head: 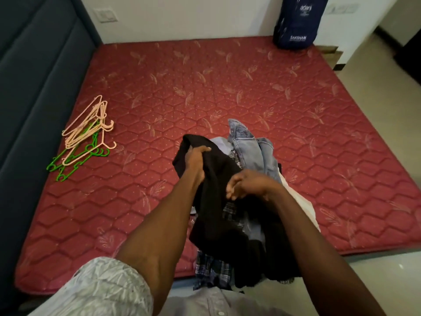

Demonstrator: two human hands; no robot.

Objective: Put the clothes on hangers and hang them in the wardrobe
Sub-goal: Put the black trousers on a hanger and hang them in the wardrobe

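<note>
Both forearms reach out from the bottom edge over the near side of the red mattress (pixel 227 87). The left hand (pixel 196 163) grips the upper fold of a black garment (pixel 218 201), thumb curled over the cloth. The right hand (pixel 246 185) is blurred, its fingers curled at the same garment; whether it holds it I cannot tell. Beneath lies a clothes pile (pixel 250 153) of denim and checked fabric, partly hidden. Far left of the pile, peach and green hangers (pixel 84 135) lie heaped. At the mattress's far corner stands a blue backpack (pixel 298 21), its top cut off.
</note>
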